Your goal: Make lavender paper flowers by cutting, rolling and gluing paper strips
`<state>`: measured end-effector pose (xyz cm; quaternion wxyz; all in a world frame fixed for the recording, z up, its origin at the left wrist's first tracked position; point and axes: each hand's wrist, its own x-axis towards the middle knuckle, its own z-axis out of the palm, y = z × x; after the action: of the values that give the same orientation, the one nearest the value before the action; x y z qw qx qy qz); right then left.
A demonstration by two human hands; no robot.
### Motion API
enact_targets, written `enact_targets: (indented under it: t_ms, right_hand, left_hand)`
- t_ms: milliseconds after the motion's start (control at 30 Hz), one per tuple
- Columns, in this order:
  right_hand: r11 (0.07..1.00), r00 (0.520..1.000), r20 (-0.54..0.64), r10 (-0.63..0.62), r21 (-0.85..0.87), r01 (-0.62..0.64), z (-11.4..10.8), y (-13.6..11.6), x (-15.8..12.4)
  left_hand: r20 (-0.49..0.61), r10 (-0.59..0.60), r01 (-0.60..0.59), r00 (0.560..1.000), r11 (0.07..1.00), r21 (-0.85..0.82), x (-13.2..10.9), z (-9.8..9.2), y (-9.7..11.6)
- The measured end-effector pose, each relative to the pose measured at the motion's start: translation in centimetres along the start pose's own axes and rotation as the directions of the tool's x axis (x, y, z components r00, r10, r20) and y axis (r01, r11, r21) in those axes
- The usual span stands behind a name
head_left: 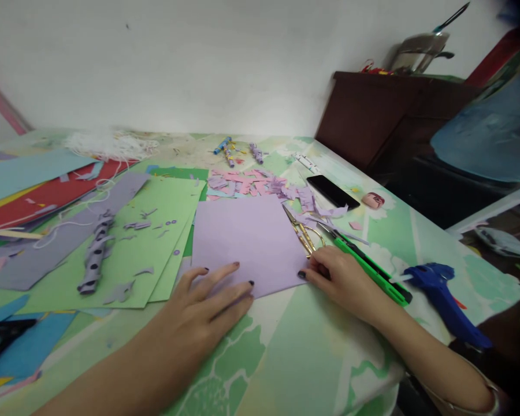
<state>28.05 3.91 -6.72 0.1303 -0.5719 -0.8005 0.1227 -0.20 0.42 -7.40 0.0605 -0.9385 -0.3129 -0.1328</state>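
Note:
A sheet of light purple paper [247,237] lies flat on the table in front of me. My left hand [212,303] rests on its near edge, fingers spread and holding nothing. At the sheet's near right corner is my right hand [340,280], its thumb touching the paper's edge and its other fingers curled; whatever they may hold is hidden. Gold-handled scissors [303,231] lie just beyond those fingers, pointing away from me and partly over the sheet's right edge. A green utility knife [372,268] lies close beside my right hand.
Right of my hand lies a blue glue gun [448,303]. Farther back are a black phone [333,191], pink and purple paper scraps [260,184] and small paper rolls [229,155]. Left are green sheets [125,248], a dotted purple paper roll [96,254], white string [108,145] and black-handled scissors [8,329].

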Motion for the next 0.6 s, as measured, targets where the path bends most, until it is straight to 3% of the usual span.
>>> enact_targets:
  t_ms: [133,233,300,367,467,600]
  right_hand:
    - [0.987,0.971,-0.231,-0.058,-0.157,0.022,1.0,-0.9,-1.2]
    - [0.913,0.896,-0.321,-0.306,-0.365,0.181,1.8,-2.2,-2.7]
    - [0.859,0.847,-0.278,-0.454,-0.390,0.332,2.3,-3.3,-3.9]
    - [0.835,0.840,-0.203,-0.503,-0.366,0.412,2.7,-4.4,-4.9]
    - [0.811,0.849,-0.120,-0.514,-0.390,0.436,3.5,-5.4,-5.6]
    - [0.783,0.848,-0.110,-0.519,-0.459,0.420,4.3,-5.6,-5.4]
  left_hand:
    - [-0.094,0.044,-0.033,0.995,0.992,0.119,0.7,0.6,2.2]
    - [-0.113,0.038,-0.016,0.993,0.980,0.196,0.7,2.1,3.8]
    - [-0.162,-0.004,0.043,0.987,0.971,0.236,0.4,3.2,4.6]
    - [-0.196,-0.028,0.075,0.980,0.969,0.234,0.1,4.2,5.1]
    - [-0.261,-0.030,0.084,0.965,0.977,0.195,-0.1,5.2,5.5]
    - [-0.351,-0.072,0.134,0.934,0.979,0.156,0.0,5.6,5.4]
